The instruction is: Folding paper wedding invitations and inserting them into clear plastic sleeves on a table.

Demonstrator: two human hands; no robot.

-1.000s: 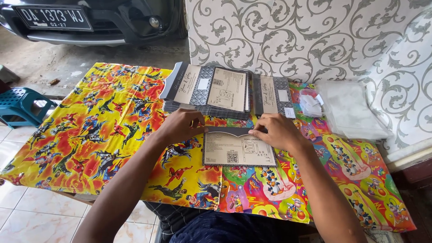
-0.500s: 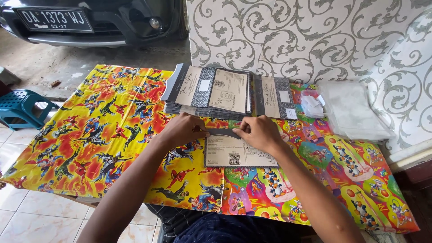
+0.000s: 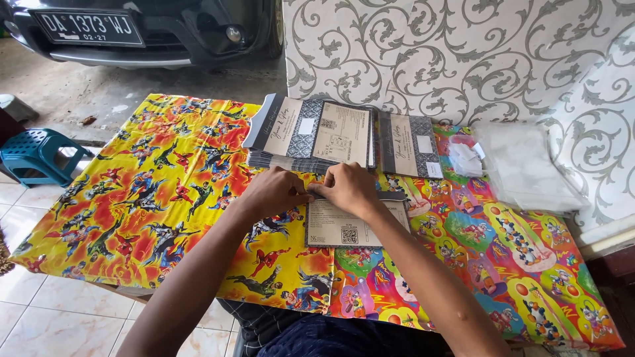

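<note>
A beige printed card with a dark patterned border (image 3: pixel 350 223) lies flat on the cartoon-print tablecloth (image 3: pixel 165 198) in front of me. My left hand (image 3: pixel 274 192) and my right hand (image 3: pixel 347 187) meet at the card's upper left edge, fingertips pinching or pressing it there. The hands hide that top edge. Just beyond them lies a spread stack of similar grey and beige cards (image 3: pixel 311 132), with another pile (image 3: pixel 407 144) to its right.
A stack of clear plastic sleeves (image 3: pixel 526 168) and small white slips (image 3: pixel 466 157) lie at the table's right, by a wall with grey scroll pattern (image 3: pixel 463 59). A blue plastic stool (image 3: pixel 36 153) stands on the floor at left. A dark car (image 3: pixel 145 30) is parked beyond.
My right hand has slid left along the card's top edge until it meets my left hand. The card has stayed in place.
</note>
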